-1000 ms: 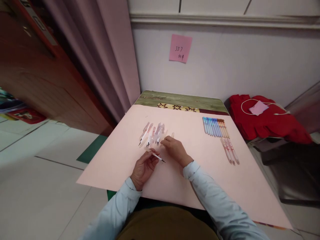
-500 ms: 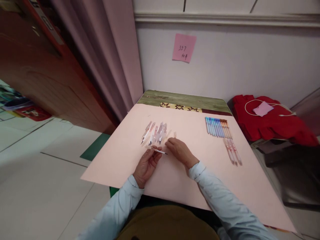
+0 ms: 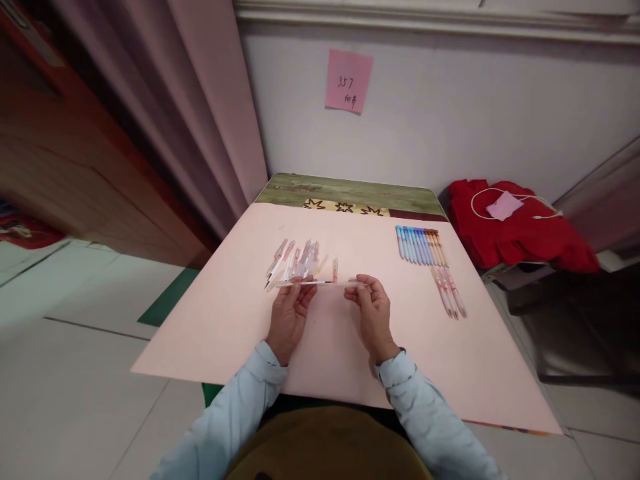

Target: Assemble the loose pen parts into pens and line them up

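My left hand (image 3: 290, 317) is closed on a thin white pen refill (image 3: 321, 283), whose dark tip points right. Facing it, my right hand (image 3: 374, 315) pinches a small translucent pen barrel (image 3: 352, 284), mostly covered by the fingers. A narrow gap separates refill and barrel, roughly in line above the table. Just beyond them lies a clear, pink-marked pen cap (image 3: 335, 268). Past my left hand is a loose pile of pen parts (image 3: 296, 257), white refills and clear barrels among them; my fingers hide its near end.
At the right stand a row of blue-to-brown pens (image 3: 419, 245) and three pinkish pens (image 3: 449, 292) below it. Pale pink paper (image 3: 340, 360) covers the table. Beyond its right edge are a red cloth (image 3: 493, 233) and a white cable. A wall and a curtain (image 3: 215, 100) border the table.
My right hand has come back from the cap area with a barrel piece, now opposite the refill tip. The refill in my left hand has levelled out. The view has shifted slightly.
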Demonstrator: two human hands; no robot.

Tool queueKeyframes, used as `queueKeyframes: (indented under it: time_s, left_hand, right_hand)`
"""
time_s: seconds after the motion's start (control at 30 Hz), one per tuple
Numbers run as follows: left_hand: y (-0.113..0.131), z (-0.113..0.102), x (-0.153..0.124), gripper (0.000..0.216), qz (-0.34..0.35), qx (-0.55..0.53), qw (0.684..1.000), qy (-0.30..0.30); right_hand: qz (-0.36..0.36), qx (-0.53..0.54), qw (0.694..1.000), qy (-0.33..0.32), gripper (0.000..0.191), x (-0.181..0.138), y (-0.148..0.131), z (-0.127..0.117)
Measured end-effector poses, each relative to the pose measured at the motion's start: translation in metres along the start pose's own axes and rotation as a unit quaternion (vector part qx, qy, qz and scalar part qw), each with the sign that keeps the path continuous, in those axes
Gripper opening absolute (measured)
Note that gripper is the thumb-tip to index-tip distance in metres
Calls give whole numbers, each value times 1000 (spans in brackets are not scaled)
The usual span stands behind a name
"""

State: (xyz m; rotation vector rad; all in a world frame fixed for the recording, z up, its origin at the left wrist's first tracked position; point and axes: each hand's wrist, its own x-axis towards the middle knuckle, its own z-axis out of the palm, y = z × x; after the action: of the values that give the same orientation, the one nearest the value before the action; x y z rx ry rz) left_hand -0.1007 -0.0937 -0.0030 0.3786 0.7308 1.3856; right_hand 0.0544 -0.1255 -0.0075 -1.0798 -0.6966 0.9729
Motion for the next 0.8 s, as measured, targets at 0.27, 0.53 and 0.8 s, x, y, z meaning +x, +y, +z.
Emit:
queueKeyframes:
  time_s: [0.27, 0.53, 0.8]
  left_hand:
    - [1, -2, -2, 15, -4, 3, 1000, 2]
    - [2, -3, -3, 14, -3, -2, 1000, -10]
    - [1, -1, -3, 12, -4, 12, 1000, -6]
  right_hand:
    - [-13, -37, 999, -11, 23, -5, 3, 0]
    - [-26, -33, 999, 3, 22, -3, 5, 0]
    - [-9, -29, 999, -18, 23, -3, 7, 0]
